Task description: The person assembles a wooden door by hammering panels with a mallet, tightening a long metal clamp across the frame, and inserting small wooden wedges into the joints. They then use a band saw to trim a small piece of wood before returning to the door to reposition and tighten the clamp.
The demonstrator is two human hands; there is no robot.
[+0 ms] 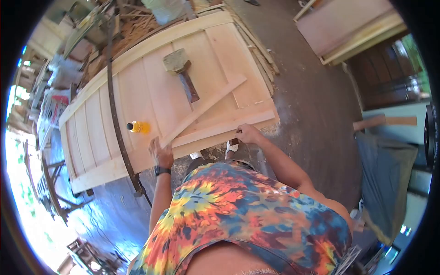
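Note:
A large wooden door panel (151,87) with a raised frame and vertical boards lies flat before me. My left hand (161,153), with a dark watch at the wrist, rests with fingers apart on its near edge, by the end of a loose thin wooden strip (208,107) lying diagonally. My right hand (249,134) is closed at the panel's near right edge, its fingers pinched; what they hold, if anything, is too small to make out. A wooden mallet (181,68) with a blocky head lies on the panel. A bottle of yellow liquid (139,127) with a black cap is left of my left hand.
A long dark metal bar clamp (114,101) crosses the panel on the left. Scrap wood (137,27) is piled beyond it. Another wooden panel (348,27) stands at upper right. A dark cloth (385,178) hangs at right, and blue sheeting (105,211) covers the lower left.

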